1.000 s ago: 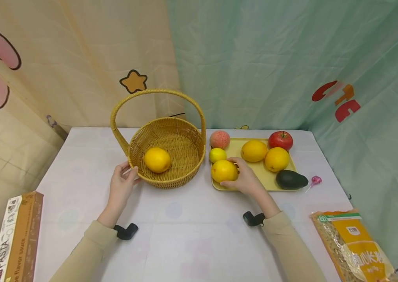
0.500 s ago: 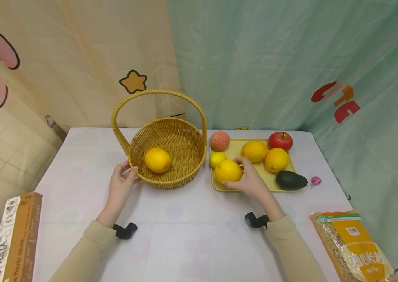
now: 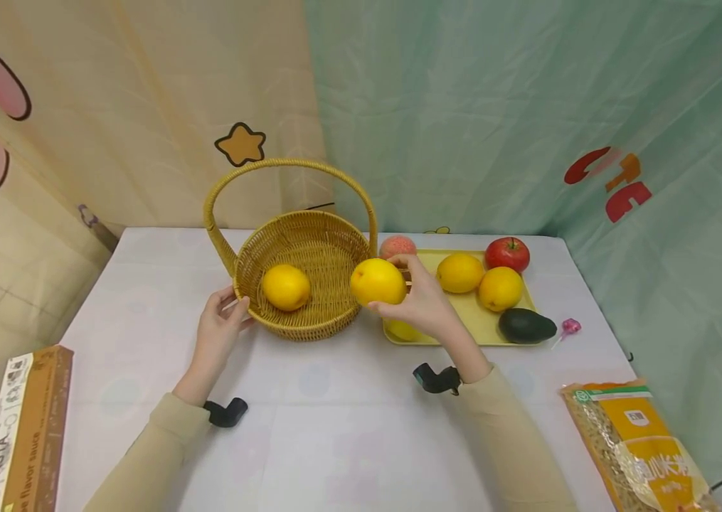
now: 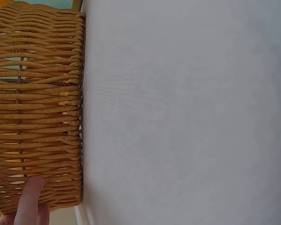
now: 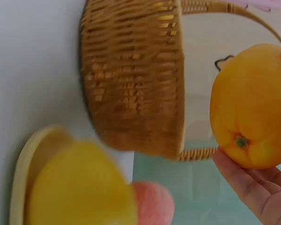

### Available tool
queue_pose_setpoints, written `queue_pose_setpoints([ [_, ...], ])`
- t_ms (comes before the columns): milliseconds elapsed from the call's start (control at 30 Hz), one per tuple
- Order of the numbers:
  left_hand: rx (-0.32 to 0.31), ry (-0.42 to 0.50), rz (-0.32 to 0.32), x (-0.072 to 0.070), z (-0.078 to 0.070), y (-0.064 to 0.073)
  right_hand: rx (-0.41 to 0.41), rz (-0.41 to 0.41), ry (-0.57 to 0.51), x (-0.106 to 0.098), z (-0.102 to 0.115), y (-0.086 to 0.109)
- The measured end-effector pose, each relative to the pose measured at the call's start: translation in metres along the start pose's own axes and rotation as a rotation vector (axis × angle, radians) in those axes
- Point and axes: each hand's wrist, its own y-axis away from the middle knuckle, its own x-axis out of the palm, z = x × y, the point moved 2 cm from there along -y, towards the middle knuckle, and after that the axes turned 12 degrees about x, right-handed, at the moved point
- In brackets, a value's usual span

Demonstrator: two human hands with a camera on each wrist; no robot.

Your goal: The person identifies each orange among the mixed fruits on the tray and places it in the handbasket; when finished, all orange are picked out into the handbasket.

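Yellow fruit [image 3: 378, 282] hung in the air by the basket's [image 3: 303, 333] right rim, and I watched remotely as the right hand [image 3: 421, 299] gripped it. The left hand [image 3: 220, 327] touched the basket's outer side; I couldn't tell whether it gripped. Another lemon-coloured fruit [image 3: 286, 287] lay inside, and the tray [image 3: 476, 320] stood to the right
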Motion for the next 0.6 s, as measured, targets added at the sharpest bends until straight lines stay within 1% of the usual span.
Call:
queue_pose_setpoints([
  [100,-0.004,0.003,0.001,-0.001,-0.002,0.000,-0.030,0.027,0.000,0.012,0.015,-0.006],
  [200,-0.008,0.005,0.006,-0.002,-0.004,0.000,-0.034,0.048,0.006,0.024,0.023,-0.014],
  [400,-0.018,0.013,0.010,-0.002,-0.007,0.001,-0.044,0.084,0.053,0.050,0.028,-0.029],
  [600,-0.013,0.000,0.004,-0.003,-0.008,0.003,-0.052,0.141,0.160,0.070,0.031,-0.034],
])
